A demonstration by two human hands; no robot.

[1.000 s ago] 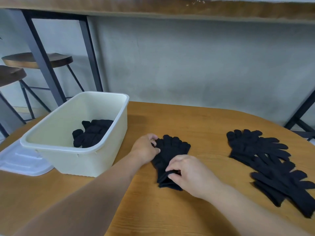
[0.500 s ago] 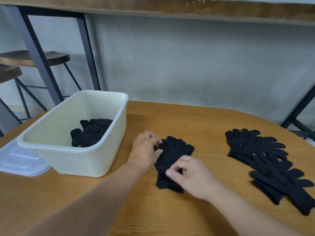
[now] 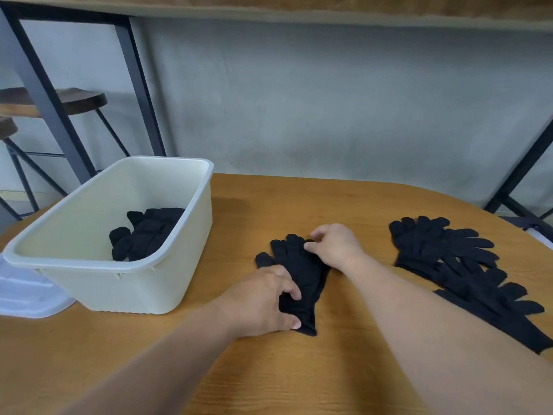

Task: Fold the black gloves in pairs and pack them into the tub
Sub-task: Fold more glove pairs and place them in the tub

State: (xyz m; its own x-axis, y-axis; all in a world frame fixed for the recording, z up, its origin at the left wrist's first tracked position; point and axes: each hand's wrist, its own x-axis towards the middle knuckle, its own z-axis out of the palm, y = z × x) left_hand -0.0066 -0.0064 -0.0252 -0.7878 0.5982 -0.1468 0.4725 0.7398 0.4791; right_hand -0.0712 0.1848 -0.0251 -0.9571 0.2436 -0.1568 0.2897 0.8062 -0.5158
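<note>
Glove pair (image 3: 302,271): flat on table (image 3: 344,205), just right of tub (image 3: 191,193). Left hand (image 3: 263,301) grips cuff end; right hand (image 3: 332,244) pinches fingertip end. Risk: stacked layers slipping apart during fold, loosening the bundle.

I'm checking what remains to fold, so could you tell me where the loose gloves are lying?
In the head view, the loose gloves lie spread on the wooden table at the right, beyond the right hand.
</note>
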